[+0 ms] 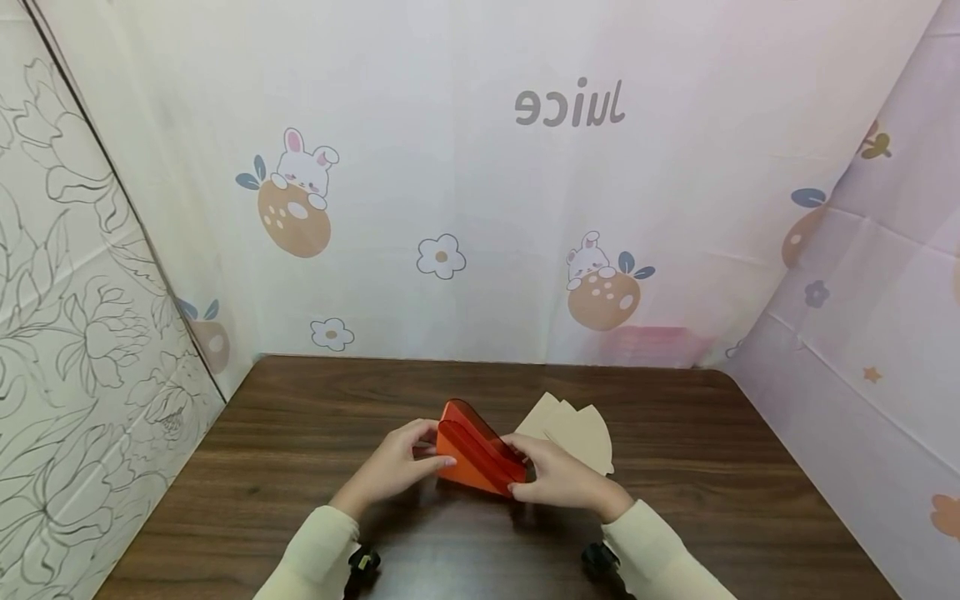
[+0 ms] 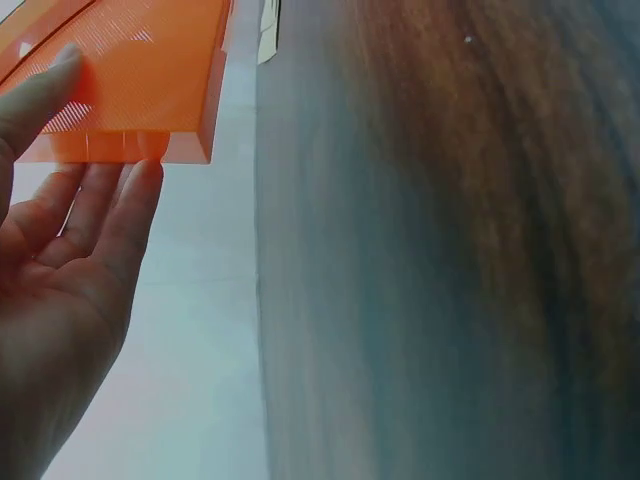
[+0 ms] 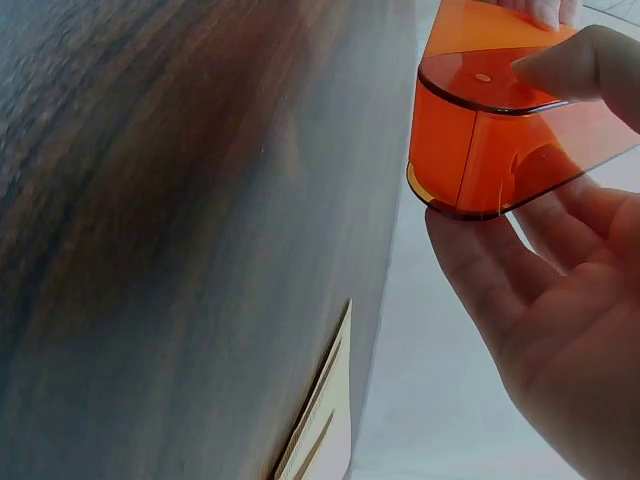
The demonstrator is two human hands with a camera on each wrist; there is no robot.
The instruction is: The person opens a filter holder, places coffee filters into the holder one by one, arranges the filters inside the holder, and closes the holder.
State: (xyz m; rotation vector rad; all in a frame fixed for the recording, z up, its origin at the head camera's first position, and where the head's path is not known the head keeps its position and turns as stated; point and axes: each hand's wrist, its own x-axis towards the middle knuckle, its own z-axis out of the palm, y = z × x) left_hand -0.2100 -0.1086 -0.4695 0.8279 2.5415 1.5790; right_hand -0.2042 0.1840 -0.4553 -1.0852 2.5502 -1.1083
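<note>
Both hands hold an orange see-through plastic coffee filter holder point(image 1: 476, 454), wedge-shaped, with rounded corners and tilted. It appears lifted slightly off the tabletop. My left hand point(image 1: 399, 462) grips its left end; in the left wrist view the thumb lies on the ribbed face of the holder point(image 2: 150, 85) and the fingers are beneath. At the other end, my right hand point(image 1: 561, 475) pinches the narrow rounded corner, thumb on one side and fingers on the other, as the right wrist view of the holder point(image 3: 455, 145) shows. Beige paper coffee filters point(image 1: 581, 429) lie fanned out behind the right hand.
The dark wood-grain table point(image 1: 300, 433) spans the front. A printed curtain point(image 1: 450, 167) hangs along its back edge, with more cloth at the left point(image 1: 82, 333) and right. Black wrist straps point(image 1: 363, 562) sit below both cream sleeves.
</note>
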